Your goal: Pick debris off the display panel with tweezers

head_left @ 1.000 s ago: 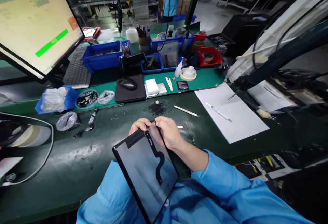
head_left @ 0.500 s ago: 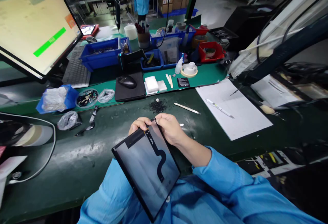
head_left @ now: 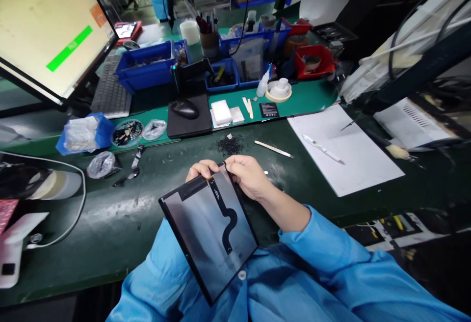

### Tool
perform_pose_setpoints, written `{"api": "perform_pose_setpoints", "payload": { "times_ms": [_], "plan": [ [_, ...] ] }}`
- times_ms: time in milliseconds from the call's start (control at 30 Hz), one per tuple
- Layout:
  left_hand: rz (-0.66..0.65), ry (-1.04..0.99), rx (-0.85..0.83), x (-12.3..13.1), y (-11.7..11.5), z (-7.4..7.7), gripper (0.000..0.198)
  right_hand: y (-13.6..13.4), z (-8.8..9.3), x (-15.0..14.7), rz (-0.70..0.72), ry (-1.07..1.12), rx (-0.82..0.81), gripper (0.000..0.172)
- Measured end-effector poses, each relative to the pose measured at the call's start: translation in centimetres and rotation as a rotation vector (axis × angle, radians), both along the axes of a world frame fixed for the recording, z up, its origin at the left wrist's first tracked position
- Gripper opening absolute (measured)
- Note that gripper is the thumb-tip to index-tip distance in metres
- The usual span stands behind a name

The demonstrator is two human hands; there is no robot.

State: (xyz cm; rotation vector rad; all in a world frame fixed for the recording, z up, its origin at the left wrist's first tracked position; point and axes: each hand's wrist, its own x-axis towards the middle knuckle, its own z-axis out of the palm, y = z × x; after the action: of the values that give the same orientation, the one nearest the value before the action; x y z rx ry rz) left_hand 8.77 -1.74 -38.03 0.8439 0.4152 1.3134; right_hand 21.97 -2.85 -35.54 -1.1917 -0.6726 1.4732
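A tablet screen panel [head_left: 206, 228], silvery on this face with black edges, is tilted in front of my chest. A black flex cable [head_left: 228, 219] curves down its surface. My left hand [head_left: 201, 169] grips the panel's far edge, its fingertips showing over the top and the rest hidden behind. With fingers pinched at the far right corner, my right hand [head_left: 247, 177] touches the panel; anything small between those fingertips is hidden. Just beyond the hands lies a scatter of small black bits [head_left: 230, 145] on the dark green bench [head_left: 110, 233].
A pale stick [head_left: 274, 149] and a pen [head_left: 324, 149] on white paper [head_left: 346, 174] lie to the right. Behind are a mouse [head_left: 185, 109], blue bins [head_left: 145, 69], a red bin [head_left: 314, 62] and a glue bottle [head_left: 263, 85]. A monitor [head_left: 51, 27] stands left, near a white cable [head_left: 83, 189].
The camera view has shifted slightly, moving the bench items in the picture. Both hands keep nearly the same hold at the panel's far edge.
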Motion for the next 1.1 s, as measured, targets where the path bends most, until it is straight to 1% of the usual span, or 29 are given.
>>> {"api": "perform_pose_setpoints", "payload": {
  "times_ms": [100,233,367,567,667,800,1000,1100],
  "plan": [
    [0.061,-0.032,-0.005,0.3,0.2,-0.7,0.043,0.1,-0.1,0.1,-0.006,-0.024,0.028,0.012],
    [0.068,0.022,-0.06,0.2,0.3,-1.5,0.045,0.1,-0.1,0.3,0.021,-0.027,0.019,0.011],
    [0.073,0.013,-0.065,0.0,0.3,-1.7,0.046,0.0,-0.1,0.3,0.042,-0.003,0.007,0.011],
    [0.009,0.039,-0.071,-0.4,0.4,-1.8,0.046,0.2,-0.6,0.3,-0.003,-0.077,0.045,0.011],
    [0.014,0.04,-0.061,-0.5,0.5,-1.9,0.048,0.2,-0.5,0.3,-0.002,-0.073,0.04,0.011],
    [0.025,0.032,-0.039,-0.4,0.5,-1.6,0.047,0.1,-0.4,0.2,-0.005,-0.055,0.033,0.011],
    [-0.001,0.034,-0.003,-0.4,0.1,-0.5,0.042,0.0,-0.3,0.2,-0.018,-0.053,0.042,0.012],
    [-0.009,0.047,0.038,-0.3,0.1,-0.4,0.044,-0.1,-0.3,0.2,-0.027,-0.048,0.046,0.012]
  ]
}}
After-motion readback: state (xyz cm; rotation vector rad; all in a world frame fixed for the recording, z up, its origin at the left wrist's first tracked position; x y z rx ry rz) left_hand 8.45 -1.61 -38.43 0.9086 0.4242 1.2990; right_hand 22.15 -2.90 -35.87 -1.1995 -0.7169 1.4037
